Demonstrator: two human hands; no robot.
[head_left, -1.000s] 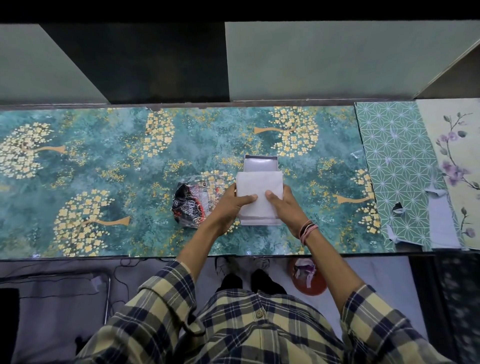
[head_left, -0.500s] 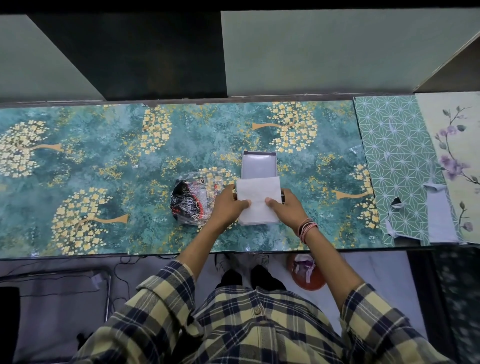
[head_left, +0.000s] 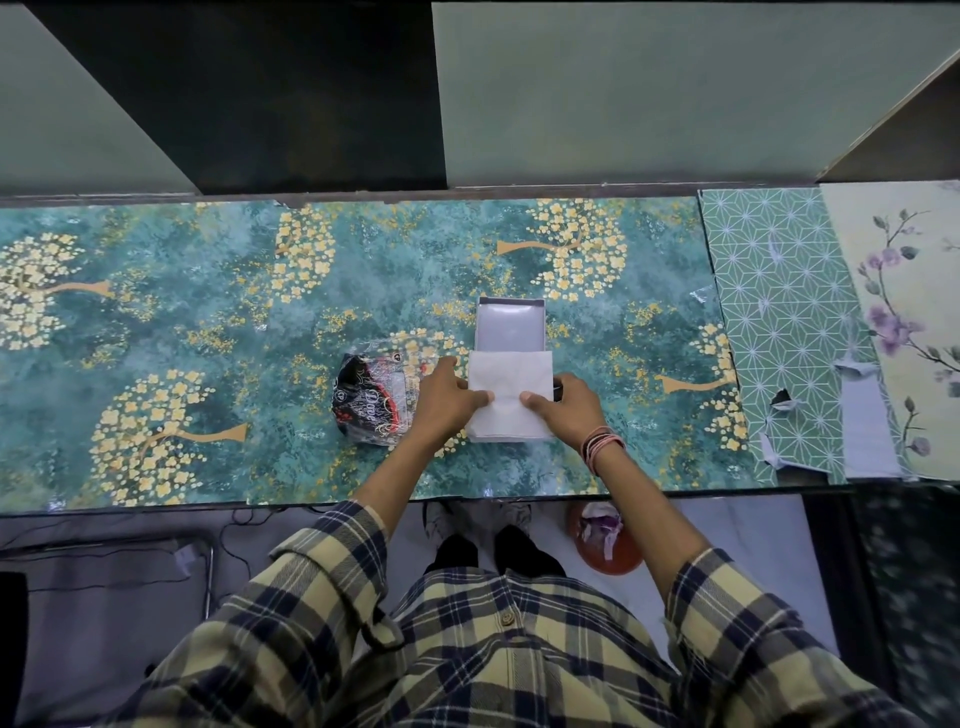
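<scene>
White paper (head_left: 509, 395) lies in the middle of the frame, on the table (head_left: 208, 338) with the blue-green cover and gold trees. It sits over the near half of a small box (head_left: 510, 325). The far half of the box sticks out above the paper, open, and looks pale inside.

We hold the paper from both sides. Our left hand (head_left: 444, 402) is at its left edge, with the thumb flat on top and the other fingers curled at the side. Our right hand (head_left: 569, 410) does the same at the right edge, thumb on top and fingers bent round the side. The two thumb tips point at each other and are near but do not touch. We cannot tell what the fingers touch under the paper.

Pink and red bands (head_left: 600, 447) go round our right wrist.

A crinkled plastic wrapper (head_left: 366, 402) – black and red with some clear parts – lies just left of our left hand.

At the right of the frame, a green sheet (head_left: 779, 312) with white star lines lies next to a pale flower sheet (head_left: 904, 312) – its near edge is torn. Down on the floor, below the table edge, stands a red bin (head_left: 618, 556).
</scene>
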